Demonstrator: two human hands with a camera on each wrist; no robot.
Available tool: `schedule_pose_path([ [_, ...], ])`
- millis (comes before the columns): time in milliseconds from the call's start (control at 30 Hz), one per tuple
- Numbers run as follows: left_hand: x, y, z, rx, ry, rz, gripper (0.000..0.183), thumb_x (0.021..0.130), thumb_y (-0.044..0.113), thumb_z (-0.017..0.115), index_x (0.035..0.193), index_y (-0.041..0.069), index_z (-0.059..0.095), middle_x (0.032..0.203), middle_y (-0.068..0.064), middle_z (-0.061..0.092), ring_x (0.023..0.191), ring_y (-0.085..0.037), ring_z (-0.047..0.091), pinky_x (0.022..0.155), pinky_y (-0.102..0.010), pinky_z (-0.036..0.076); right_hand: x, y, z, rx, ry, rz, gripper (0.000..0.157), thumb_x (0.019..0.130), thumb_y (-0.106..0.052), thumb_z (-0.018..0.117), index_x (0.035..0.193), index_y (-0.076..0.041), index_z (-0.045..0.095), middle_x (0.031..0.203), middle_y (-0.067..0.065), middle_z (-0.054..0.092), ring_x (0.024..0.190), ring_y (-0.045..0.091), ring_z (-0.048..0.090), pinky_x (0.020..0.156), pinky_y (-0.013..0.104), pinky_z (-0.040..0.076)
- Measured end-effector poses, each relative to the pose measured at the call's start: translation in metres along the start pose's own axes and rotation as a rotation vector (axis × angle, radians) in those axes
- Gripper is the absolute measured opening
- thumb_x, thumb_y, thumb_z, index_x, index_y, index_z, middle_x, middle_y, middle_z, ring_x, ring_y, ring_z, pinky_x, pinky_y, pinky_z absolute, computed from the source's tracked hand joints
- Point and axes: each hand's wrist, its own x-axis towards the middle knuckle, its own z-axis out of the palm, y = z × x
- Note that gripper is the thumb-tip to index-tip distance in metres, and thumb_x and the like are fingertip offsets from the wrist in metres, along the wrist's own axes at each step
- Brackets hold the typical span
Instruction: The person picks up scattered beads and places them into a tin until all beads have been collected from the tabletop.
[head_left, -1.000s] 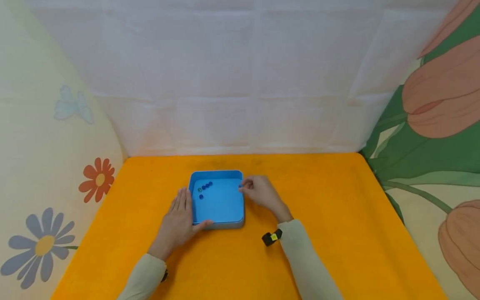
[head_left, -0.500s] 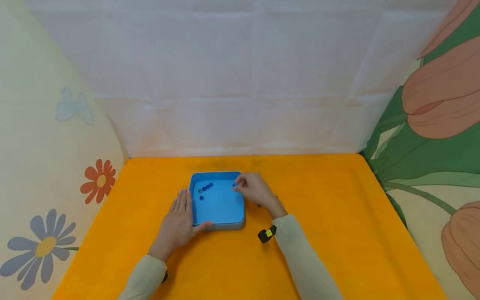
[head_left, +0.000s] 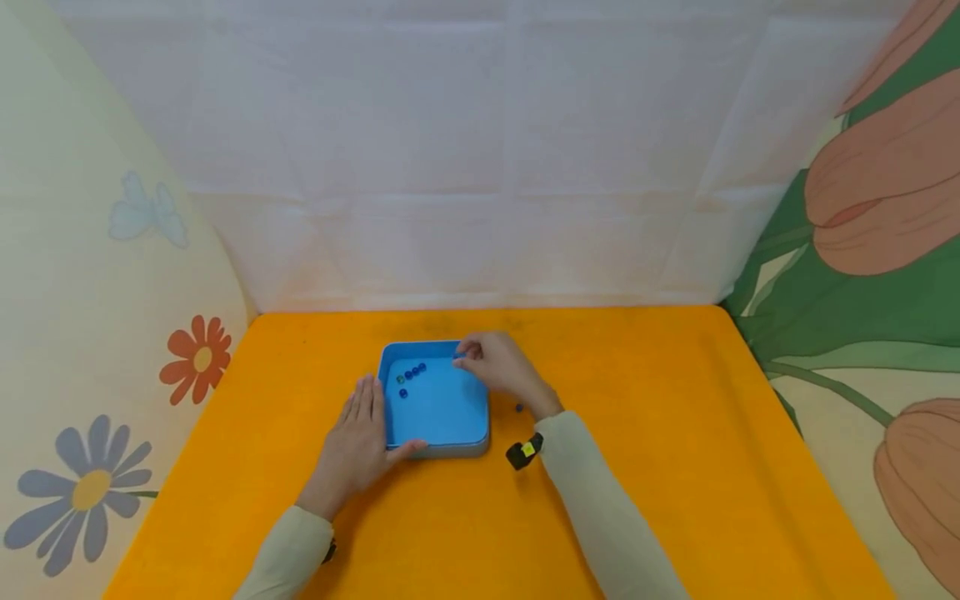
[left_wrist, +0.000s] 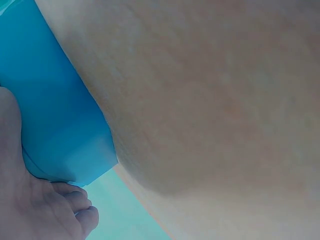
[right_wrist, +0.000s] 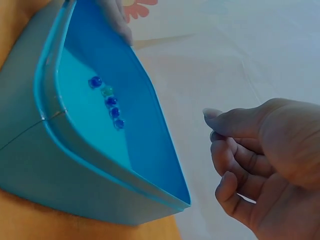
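The right hand (head_left: 498, 364) is pinching a blue marble (head_left: 458, 356) near the far right corner of the blue box (head_left: 442, 417); the left hand (head_left: 356, 442), thumb spread wide, is touching its near left corner. Five marbles (head_left: 408, 375) are sitting inside, a loose marble (head_left: 519, 407) lying on the tabletop (head_left: 637, 400).

The orange table (head_left: 675, 433) bears a blue box (head_left: 453, 452) and marble (head_left: 519, 407).

The marbles (right_wrist: 112, 101) are glossy; the box (right_wrist: 95, 175) smooth, perhaps metal.
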Motion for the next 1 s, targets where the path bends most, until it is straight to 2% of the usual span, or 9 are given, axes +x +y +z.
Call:
schedule_pose_path([
  [233,0.001,-0.003,0.002,0.004,-0.013,-0.002,0.124,0.091,0.081,0.054,0.162,-0.013,0.017,0.172,-0.033,0.018,0.16,-0.051,0.02,0.128,-0.061,0.028,0.014,-0.002,0.005,-0.011,-0.011,-0.015,0.019,0.103,-0.027,0.07,0.112,-0.011,0.076,0.09,0.001,0.07,0.079,0.017,0.062,0.068,0.026,0.053],
  [367,0.001,-0.003,0.001,0.004,-0.009,0.002,0.124,0.091,0.081,0.054,0.162,-0.013,0.016,0.171,-0.033,0.018,0.16,-0.05,0.021,0.128,-0.06,0.028,0.02,-0.004,0.009,0.015,-0.014,-0.01,0.021,0.103,-0.027,0.069,0.113,-0.011,0.077,0.097,0.01,0.075,0.08,0.019,0.063,0.069,0.027,0.054],
  [467,0.0,-0.004,0.002,0.003,-0.006,0.003,0.125,0.091,0.082,0.053,0.162,-0.013,0.016,0.171,-0.033,0.019,0.16,-0.05,0.021,0.129,-0.06,0.028,0.024,-0.007,0.012,0.043,-0.015,-0.005,0.022,0.103,-0.028,0.069,0.115,-0.01,0.077,0.101,0.012,0.076,0.081,0.019,0.063,0.07,0.027,0.055],
  [733,0.001,-0.002,0.002,-0.004,0.005,0.001,0.127,0.089,0.085,0.053,0.162,-0.014,0.017,0.17,-0.035,0.021,0.159,-0.052,0.024,0.127,-0.062,0.03,0.032,-0.01,0.018,0.067,-0.016,0.005,0.022,0.104,-0.03,0.069,0.114,-0.012,0.077,0.096,0.001,0.072,0.085,0.017,0.065,0.073,0.027,0.056],
  [1000,0.001,-0.002,0.002,-0.012,-0.001,-0.005,0.128,0.088,0.086,0.052,0.162,-0.013,0.017,0.171,-0.034,0.019,0.159,-0.052,0.023,0.127,-0.062,0.03,0.039,-0.01,0.021,0.09,-0.023,0.025,0.019,0.104,-0.029,0.068,0.112,-0.013,0.076,0.103,0.011,0.076,0.082,0.019,0.063,0.071,0.027,0.054],
])
